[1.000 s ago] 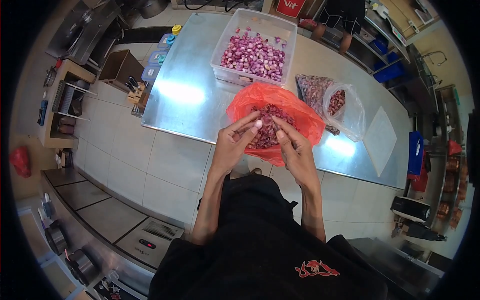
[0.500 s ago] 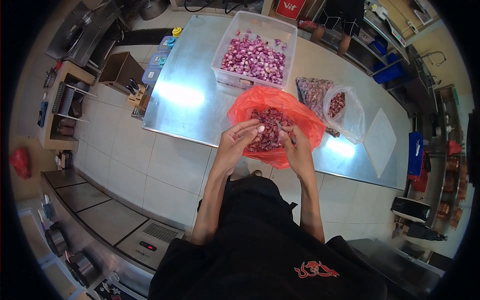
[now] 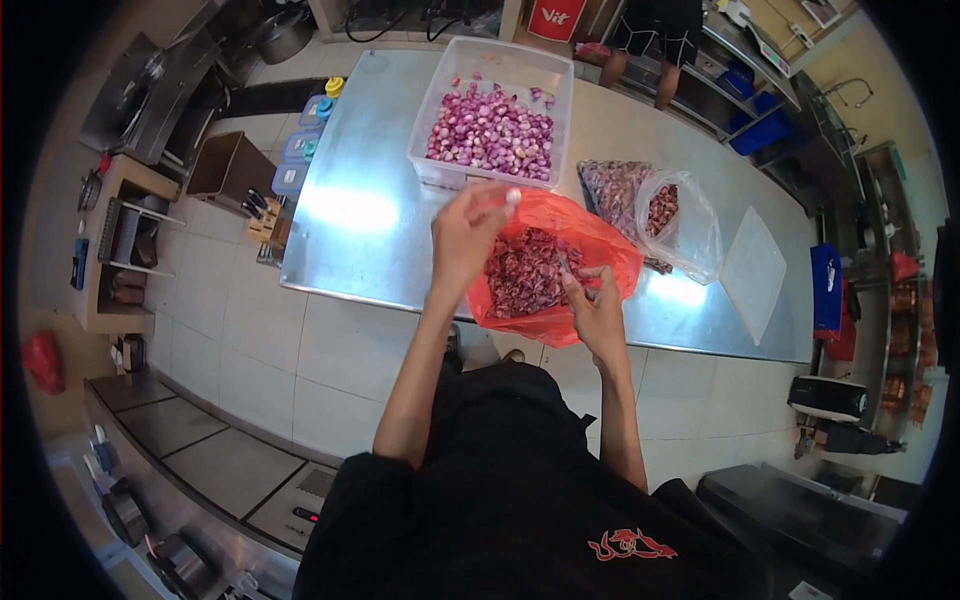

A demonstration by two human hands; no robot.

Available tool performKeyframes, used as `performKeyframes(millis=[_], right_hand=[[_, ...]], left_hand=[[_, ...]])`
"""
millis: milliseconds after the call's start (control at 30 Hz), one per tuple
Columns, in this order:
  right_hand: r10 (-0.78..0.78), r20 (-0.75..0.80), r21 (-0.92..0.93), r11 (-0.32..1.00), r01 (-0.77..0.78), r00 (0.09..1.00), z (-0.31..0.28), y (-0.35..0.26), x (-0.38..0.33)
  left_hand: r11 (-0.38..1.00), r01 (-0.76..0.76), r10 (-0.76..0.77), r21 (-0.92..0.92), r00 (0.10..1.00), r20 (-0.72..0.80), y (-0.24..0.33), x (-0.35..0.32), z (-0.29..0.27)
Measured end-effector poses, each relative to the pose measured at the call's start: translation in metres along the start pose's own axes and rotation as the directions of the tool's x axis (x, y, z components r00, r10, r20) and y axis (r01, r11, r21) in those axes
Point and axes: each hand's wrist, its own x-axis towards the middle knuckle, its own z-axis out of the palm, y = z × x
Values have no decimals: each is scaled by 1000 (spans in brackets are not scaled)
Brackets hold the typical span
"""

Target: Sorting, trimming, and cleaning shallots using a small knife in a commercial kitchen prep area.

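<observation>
My left hand (image 3: 464, 242) pinches a pale peeled shallot (image 3: 514, 197) between thumb and fingertips, raised over the far-left rim of a red plastic bag (image 3: 612, 245). Shallot skins (image 3: 525, 275) fill the bag's open mouth at the table's near edge. In my right hand (image 3: 600, 318) is a small knife (image 3: 565, 262), its blade pointing away over the skins; the handle is mostly hidden by my fingers. Beyond the bag stands a clear plastic box (image 3: 566, 110) holding many purple-white peeled shallots (image 3: 490, 130).
On the steel table (image 3: 350, 225), a clear bag of unpeeled shallots (image 3: 612, 192) lies right of the red bag, beside a white cutting board (image 3: 754, 275). Lidded containers (image 3: 290, 178) and a knife block (image 3: 266, 225) stand at the left. Another person's legs (image 3: 640, 75) show at the far side.
My left hand has moved up and away from the knife, toward the box, carrying the shallot. My right hand stays over the bag with the knife. The view has shifted slightly.
</observation>
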Motion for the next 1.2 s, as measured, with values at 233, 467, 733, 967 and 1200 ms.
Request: performKeyframes(millis=[233, 467, 733, 967, 1200], right_hand=[[-31, -82, -25, 999, 29, 996, -17, -2, -3], [-222, -407, -269, 956, 116, 886, -70, 22, 49], [-149, -317, -707, 695, -129, 937, -143, 91, 134], [-136, -338, -518, 853, -63, 931, -141, 93, 100], [-76, -740, -333, 905, -266, 668, -156, 97, 93]], left_hand=[[885, -312, 310, 344, 949, 61, -13, 108, -14], [977, -96, 36, 192, 956, 292, -5, 26, 11], [976, -64, -88, 209, 759, 645, -5, -22, 75], [779, -604, 407, 171, 693, 595, -55, 40, 178], [568, -764, 481, 304, 609, 630, -81, 50, 255]])
